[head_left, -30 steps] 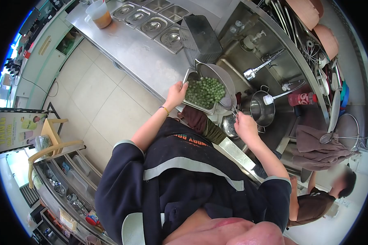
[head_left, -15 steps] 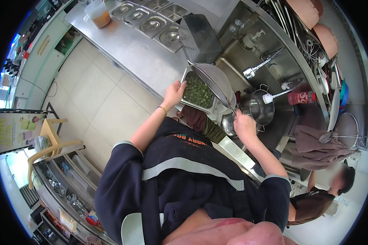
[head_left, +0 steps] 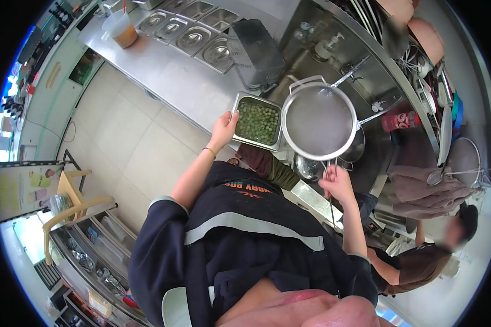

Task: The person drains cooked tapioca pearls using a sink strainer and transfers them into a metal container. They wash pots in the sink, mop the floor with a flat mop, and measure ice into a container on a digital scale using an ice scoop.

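Note:
My left hand (head_left: 222, 131) grips the left rim of a rectangular steel pan (head_left: 262, 98), fingers closed on its edge. Small green round pieces (head_left: 258, 123) fill much of the pan. Just right of it, a large round fine-mesh strainer (head_left: 320, 122) is held roughly level over the sink side, its mesh bowl showing nothing in it. My right hand (head_left: 338, 184) is wrapped around the strainer's long wire handle. Below the strainer, a steel pot (head_left: 353, 148) in the sink is partly hidden.
A dark, see-through plastic bin (head_left: 256, 52) stands behind the pan, beside lidded steel inserts (head_left: 193, 39). Farther left is a jug of orange-brown liquid (head_left: 120, 30). Faucets (head_left: 360, 68) project over the sink; a red-labelled bottle (head_left: 401, 121) is nearby. Another person (head_left: 414, 267) stands at right.
The strainer has gone from steeply tilted against the pan's right side to nearly level, farther right. My right hand moved slightly right and down with it. My left hand stays on the pan.

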`<state>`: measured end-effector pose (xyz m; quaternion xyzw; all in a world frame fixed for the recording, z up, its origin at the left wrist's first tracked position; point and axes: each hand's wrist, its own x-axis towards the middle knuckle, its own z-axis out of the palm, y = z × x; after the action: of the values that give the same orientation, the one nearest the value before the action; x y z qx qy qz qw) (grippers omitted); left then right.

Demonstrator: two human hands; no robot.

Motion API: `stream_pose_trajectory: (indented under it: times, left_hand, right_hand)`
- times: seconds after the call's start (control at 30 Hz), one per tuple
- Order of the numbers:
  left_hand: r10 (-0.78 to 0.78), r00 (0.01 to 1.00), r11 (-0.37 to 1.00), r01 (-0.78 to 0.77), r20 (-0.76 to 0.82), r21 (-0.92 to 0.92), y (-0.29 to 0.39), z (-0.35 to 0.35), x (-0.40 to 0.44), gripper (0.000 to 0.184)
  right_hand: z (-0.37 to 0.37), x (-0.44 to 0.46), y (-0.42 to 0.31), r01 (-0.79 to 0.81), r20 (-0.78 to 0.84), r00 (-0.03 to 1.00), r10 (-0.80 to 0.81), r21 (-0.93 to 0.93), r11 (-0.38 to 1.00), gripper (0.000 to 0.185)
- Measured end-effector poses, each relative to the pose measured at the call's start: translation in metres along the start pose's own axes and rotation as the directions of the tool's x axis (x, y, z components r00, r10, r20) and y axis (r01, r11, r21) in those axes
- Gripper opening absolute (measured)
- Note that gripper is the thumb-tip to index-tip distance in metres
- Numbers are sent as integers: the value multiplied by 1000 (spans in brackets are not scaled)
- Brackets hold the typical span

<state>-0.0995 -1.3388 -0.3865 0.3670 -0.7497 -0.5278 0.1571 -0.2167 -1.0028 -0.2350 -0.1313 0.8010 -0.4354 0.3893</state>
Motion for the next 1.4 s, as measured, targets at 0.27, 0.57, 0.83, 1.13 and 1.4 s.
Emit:
stream_pose_trajectory:
  times: [0.27,0.57,0.83,1.13,1.4]
  left_hand:
    - [89,984,954,-39,156,-297,-20,1,5,31]
    - [-8,973,912,103,232,-397,-8,-1,-1,28]
    - [70,980,972,-26,184,-234,-32,-5,10,39]
    - [8,975,918,81,223,-389,-31,-5,8,29]
    - [43,985,916,28,169,-400,-25,-2,10,34]
  right_hand:
    - [-3,10,105,-177,67,983,173,59,982,14]
    - [46,114,153,-90,-77,991,110,227,970,21]
    - [52,124,184,-149,-294,955,45,-342,928,57]
    - [82,107,68,118,-237,968,-80,149,982,41]
    - [122,135,46,93,-3,996,-94,171,981,25]
